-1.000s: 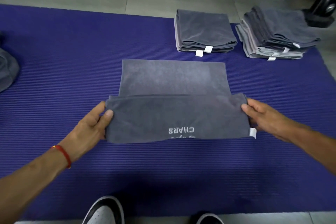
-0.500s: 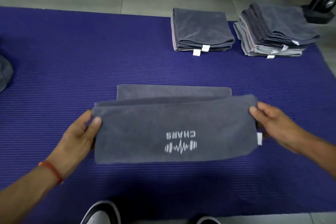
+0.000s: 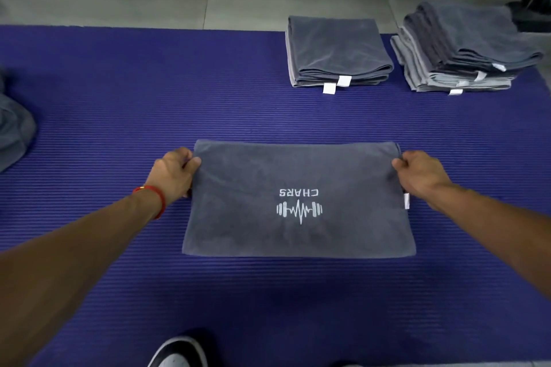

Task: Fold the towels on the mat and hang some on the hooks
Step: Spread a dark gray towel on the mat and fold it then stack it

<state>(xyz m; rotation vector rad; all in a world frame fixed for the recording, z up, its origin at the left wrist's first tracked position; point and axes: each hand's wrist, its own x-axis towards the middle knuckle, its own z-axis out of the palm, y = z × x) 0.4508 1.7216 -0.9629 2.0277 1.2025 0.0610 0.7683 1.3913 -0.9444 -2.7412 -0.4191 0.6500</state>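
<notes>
A grey towel [image 3: 253, 232] with a white "CHARS" dumbbell logo lies folded flat in the middle of the purple mat [image 3: 119, 92]. My left hand [image 3: 174, 171] pinches its far left corner and my right hand [image 3: 422, 173] pinches its far right corner. The upper layer covers the layer beneath, edges lined up. A white tag sticks out at the towel's right edge under my right wrist. No hooks are in view.
A stack of folded grey towels [image 3: 337, 50] sits at the mat's far edge, with a taller stack [image 3: 465, 48] to its right. A crumpled grey towel [image 3: 13, 131] shows at the left edge. My shoe [image 3: 179, 353] is at the bottom. Grey tiled floor lies beyond the mat.
Both hands carried the towel's near edge away from me and laid it over the far half, so the strip showing behind it is now covered.
</notes>
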